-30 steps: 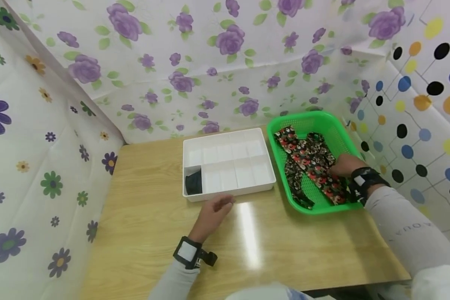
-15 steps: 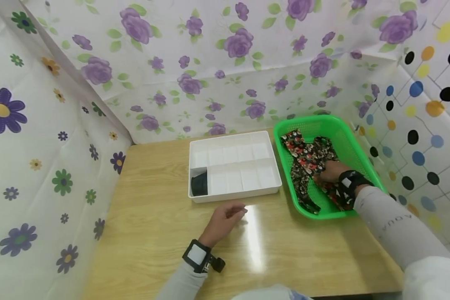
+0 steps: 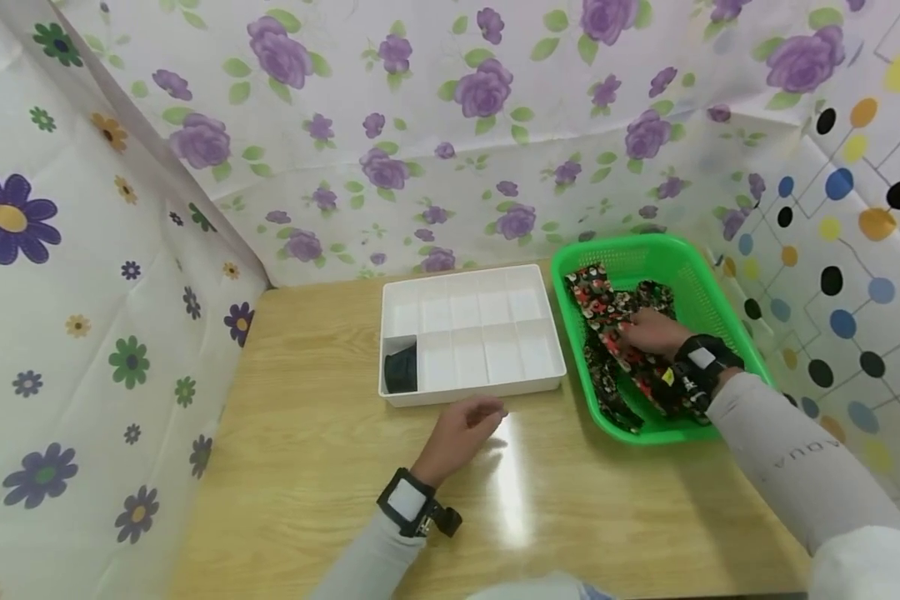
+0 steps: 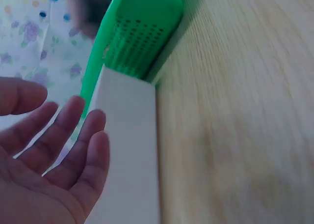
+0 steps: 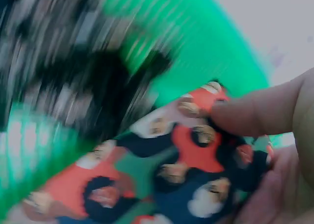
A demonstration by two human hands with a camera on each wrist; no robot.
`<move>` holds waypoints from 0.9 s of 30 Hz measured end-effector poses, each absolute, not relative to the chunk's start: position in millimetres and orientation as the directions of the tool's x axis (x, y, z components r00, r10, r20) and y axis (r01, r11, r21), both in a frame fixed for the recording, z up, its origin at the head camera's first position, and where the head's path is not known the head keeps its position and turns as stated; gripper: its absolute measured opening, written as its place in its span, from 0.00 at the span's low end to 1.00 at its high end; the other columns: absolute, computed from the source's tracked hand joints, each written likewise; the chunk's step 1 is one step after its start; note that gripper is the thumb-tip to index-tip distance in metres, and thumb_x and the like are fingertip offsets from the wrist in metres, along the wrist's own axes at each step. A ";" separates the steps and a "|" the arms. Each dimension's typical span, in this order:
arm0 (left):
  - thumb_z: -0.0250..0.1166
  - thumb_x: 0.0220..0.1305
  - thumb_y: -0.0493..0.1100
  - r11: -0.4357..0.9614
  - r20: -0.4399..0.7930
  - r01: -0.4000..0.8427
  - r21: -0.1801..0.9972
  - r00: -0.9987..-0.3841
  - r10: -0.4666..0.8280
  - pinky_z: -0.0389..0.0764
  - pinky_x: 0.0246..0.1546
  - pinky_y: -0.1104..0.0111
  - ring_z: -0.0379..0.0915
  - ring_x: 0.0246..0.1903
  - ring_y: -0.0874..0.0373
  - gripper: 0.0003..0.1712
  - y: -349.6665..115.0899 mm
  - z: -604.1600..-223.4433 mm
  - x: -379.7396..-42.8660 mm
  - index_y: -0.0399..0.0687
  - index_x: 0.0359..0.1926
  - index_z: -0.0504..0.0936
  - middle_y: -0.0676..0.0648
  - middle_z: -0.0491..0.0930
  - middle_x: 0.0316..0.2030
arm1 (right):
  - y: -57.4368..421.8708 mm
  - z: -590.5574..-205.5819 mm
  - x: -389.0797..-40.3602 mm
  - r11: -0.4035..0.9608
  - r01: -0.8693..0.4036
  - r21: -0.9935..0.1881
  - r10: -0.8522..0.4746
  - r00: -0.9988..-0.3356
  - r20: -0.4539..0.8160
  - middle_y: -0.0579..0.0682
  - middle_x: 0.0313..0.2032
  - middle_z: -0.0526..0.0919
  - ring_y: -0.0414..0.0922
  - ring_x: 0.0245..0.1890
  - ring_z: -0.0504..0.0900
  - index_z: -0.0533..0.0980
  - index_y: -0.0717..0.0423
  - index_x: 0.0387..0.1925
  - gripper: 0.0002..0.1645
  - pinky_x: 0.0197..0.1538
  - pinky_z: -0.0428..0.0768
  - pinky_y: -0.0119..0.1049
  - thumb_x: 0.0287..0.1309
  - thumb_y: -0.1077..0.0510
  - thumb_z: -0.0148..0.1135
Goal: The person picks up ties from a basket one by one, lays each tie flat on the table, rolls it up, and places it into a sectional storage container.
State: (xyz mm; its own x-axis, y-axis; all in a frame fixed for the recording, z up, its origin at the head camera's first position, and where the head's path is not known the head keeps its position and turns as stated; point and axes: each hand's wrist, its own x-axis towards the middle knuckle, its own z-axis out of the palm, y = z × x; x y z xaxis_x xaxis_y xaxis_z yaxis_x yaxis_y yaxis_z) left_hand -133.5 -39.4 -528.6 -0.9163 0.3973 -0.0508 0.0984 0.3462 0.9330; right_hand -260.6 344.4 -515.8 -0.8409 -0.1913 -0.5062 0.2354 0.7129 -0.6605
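My right hand [image 3: 654, 332] is inside the green basket [image 3: 600, 421], pinching a strip of printed cloth [image 5: 171, 165] between thumb and fingers. Red, dark blue and white figures cover this cloth. Beside it in the basket lie dark, small-patterned cloth pieces [image 3: 607, 396], blurred in the right wrist view. My left hand [image 3: 461, 433] hovers near the front wall of the white divided box [image 3: 480, 390], fingers loosely bent and holding nothing. In the left wrist view its palm and fingers [image 4: 81, 145] show beside the box's wall. A dark folded cloth [image 3: 401, 369] fills the box's front left compartment.
Box and basket stand side by side on a wooden table [image 3: 292, 467]. Flower-printed sheeting [image 3: 420, 192] hangs behind them, and a dotted sheet [image 3: 855, 292] closes the right side near the basket. Another flowered sheet [image 3: 82, 333] hangs at the left.
My right hand has moved left and farther back in the basket, lifting the printed cloth a little. The head view has shifted slightly; my left hand stays near the box's front, fingers still loose.
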 end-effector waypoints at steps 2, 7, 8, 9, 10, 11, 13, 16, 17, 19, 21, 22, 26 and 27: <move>0.62 0.75 0.46 0.355 0.007 0.159 0.921 -0.920 0.393 0.83 0.57 0.67 0.84 0.53 0.54 0.17 -19.3 -517.8 -137.8 0.46 0.59 0.82 0.45 0.87 0.53 | 331.7 -500.4 -255.9 0.660 0.236 -0.714 -0.198 -0.861 -0.468 0.41 0.15 0.53 0.41 0.16 0.52 0.60 0.50 0.21 0.23 0.29 0.63 0.41 0.74 0.55 0.54; 0.63 0.73 0.56 0.366 0.018 0.175 0.914 -0.919 0.394 0.83 0.61 0.58 0.80 0.61 0.46 0.41 50.3 -498.4 -146.4 0.47 0.78 0.61 0.38 0.79 0.66 | 290.8 -463.8 -236.7 0.510 0.273 -0.816 -0.150 -0.906 -0.397 0.39 0.16 0.57 0.40 0.18 0.59 0.66 0.52 0.20 0.22 0.32 0.69 0.37 0.72 0.58 0.58; 0.64 0.72 0.58 0.343 -0.003 0.147 0.928 -0.915 0.403 0.82 0.62 0.57 0.78 0.64 0.45 0.47 62.1 -497.7 -146.8 0.52 0.82 0.52 0.39 0.75 0.70 | 281.6 -459.8 -233.0 0.455 0.297 -0.840 -0.141 -0.907 -0.397 0.39 0.17 0.61 0.39 0.20 0.63 0.71 0.56 0.23 0.18 0.33 0.72 0.35 0.72 0.59 0.58; 0.64 0.72 0.58 0.287 -0.021 0.109 0.952 -0.910 0.415 0.81 0.63 0.56 0.76 0.66 0.45 0.51 72.0 -499.7 -147.2 0.57 0.84 0.44 0.38 0.73 0.71 | 272.8 -457.3 -229.9 0.387 0.327 -0.862 -0.137 -0.904 -0.404 0.39 0.19 0.67 0.38 0.22 0.69 0.75 0.60 0.30 0.13 0.35 0.76 0.33 0.73 0.60 0.57; 0.65 0.72 0.58 0.232 -0.035 0.071 0.970 -0.906 0.421 0.80 0.64 0.56 0.76 0.67 0.45 0.54 79.3 -502.2 -147.1 0.63 0.84 0.38 0.38 0.73 0.72 | 264.4 -455.5 -226.9 0.312 0.359 -0.880 -0.140 -0.898 -0.417 0.40 0.22 0.72 0.38 0.25 0.74 0.78 0.64 0.37 0.10 0.37 0.80 0.32 0.73 0.60 0.56; 0.66 0.72 0.56 0.168 -0.038 0.038 0.985 -0.905 0.424 0.81 0.63 0.58 0.76 0.66 0.47 0.56 84.3 -505.5 -147.2 0.69 0.84 0.34 0.37 0.74 0.70 | 256.9 -454.3 -224.4 0.218 0.393 -0.893 -0.158 -0.889 -0.429 0.41 0.27 0.76 0.38 0.28 0.77 0.77 0.66 0.44 0.10 0.39 0.82 0.31 0.74 0.61 0.55; 0.66 0.73 0.47 -0.019 -0.018 -0.028 0.999 -0.912 0.409 0.82 0.59 0.63 0.80 0.62 0.50 0.56 87.7 -511.6 -147.5 0.74 0.83 0.34 0.35 0.79 0.65 | 244.6 -453.3 -220.5 -0.013 0.463 -0.886 -0.229 -0.864 -0.448 0.45 0.39 0.80 0.39 0.38 0.83 0.72 0.65 0.56 0.15 0.46 0.86 0.32 0.77 0.60 0.52; 0.65 0.72 0.37 -0.249 0.017 -0.072 0.966 -0.941 0.338 0.83 0.51 0.71 0.83 0.51 0.58 0.47 82.6 -511.7 -148.7 0.66 0.82 0.51 0.36 0.84 0.54 | 236.0 -454.6 -216.3 -0.319 0.516 -0.795 -0.328 -0.847 -0.418 0.47 0.45 0.79 0.41 0.44 0.83 0.69 0.57 0.55 0.12 0.51 0.85 0.33 0.81 0.54 0.47; 0.64 0.72 0.35 -0.318 0.015 -0.093 0.943 -0.947 0.321 0.83 0.48 0.72 0.83 0.50 0.60 0.42 79.3 -508.7 -149.4 0.59 0.80 0.58 0.37 0.84 0.55 | 236.1 -456.1 -215.2 -0.389 0.513 -0.765 -0.358 -0.850 -0.387 0.46 0.43 0.78 0.41 0.42 0.81 0.70 0.54 0.52 0.12 0.50 0.83 0.32 0.82 0.52 0.44; 0.60 0.74 0.34 -0.456 -0.007 -0.157 0.876 -0.950 0.313 0.85 0.44 0.72 0.82 0.45 0.60 0.30 72.0 -498.3 -149.5 0.48 0.74 0.68 0.40 0.80 0.56 | 237.6 -460.2 -212.8 -0.477 0.495 -0.726 -0.395 -0.859 -0.326 0.45 0.37 0.76 0.40 0.37 0.77 0.71 0.51 0.46 0.15 0.46 0.79 0.32 0.83 0.49 0.40; 0.55 0.77 0.34 -0.580 -0.054 -0.249 0.776 -0.942 0.332 0.85 0.43 0.71 0.81 0.42 0.60 0.20 64.3 -486.9 -149.9 0.41 0.67 0.74 0.44 0.76 0.59 | 237.4 -466.2 -210.6 -0.520 0.472 -0.712 -0.392 -0.872 -0.292 0.44 0.35 0.79 0.40 0.36 0.79 0.73 0.50 0.40 0.19 0.46 0.79 0.34 0.84 0.50 0.38; 0.52 0.78 0.35 -0.625 -0.079 -0.290 0.725 -0.936 0.343 0.85 0.41 0.71 0.80 0.39 0.60 0.18 60.4 -481.0 -149.7 0.40 0.65 0.75 0.45 0.75 0.57 | 236.0 -469.7 -209.9 -0.528 0.467 -0.709 -0.391 -0.875 -0.285 0.44 0.34 0.80 0.39 0.36 0.80 0.75 0.50 0.39 0.20 0.47 0.80 0.34 0.84 0.50 0.37; 0.45 0.82 0.41 -0.720 -0.142 -0.404 0.565 -0.907 0.397 0.80 0.35 0.77 0.74 0.31 0.63 0.15 45.2 -462.3 -147.5 0.47 0.61 0.74 0.49 0.72 0.54 | 218.7 -482.4 -210.5 -0.541 0.488 -0.685 -0.393 -0.867 -0.307 0.51 0.41 0.88 0.43 0.43 0.88 0.78 0.53 0.42 0.23 0.51 0.86 0.35 0.84 0.51 0.36; 0.45 0.82 0.42 -0.729 -0.146 -0.425 0.537 -0.898 0.416 0.78 0.34 0.78 0.73 0.30 0.65 0.15 41.6 -458.5 -146.1 0.48 0.60 0.74 0.50 0.72 0.52 | 213.1 -484.5 -211.9 -0.555 0.496 -0.668 -0.388 -0.865 -0.319 0.51 0.40 0.88 0.42 0.41 0.87 0.78 0.54 0.44 0.24 0.48 0.85 0.32 0.84 0.50 0.35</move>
State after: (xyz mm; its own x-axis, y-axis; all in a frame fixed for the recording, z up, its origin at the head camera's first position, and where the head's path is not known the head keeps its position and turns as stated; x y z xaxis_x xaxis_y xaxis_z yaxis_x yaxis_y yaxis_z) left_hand -146.1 41.6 -458.5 -0.8977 0.4158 -0.1458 -0.4248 -0.7290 0.5367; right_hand -211.9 213.1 -484.5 -0.8646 -0.3883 -0.3188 0.4957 -0.5553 -0.6678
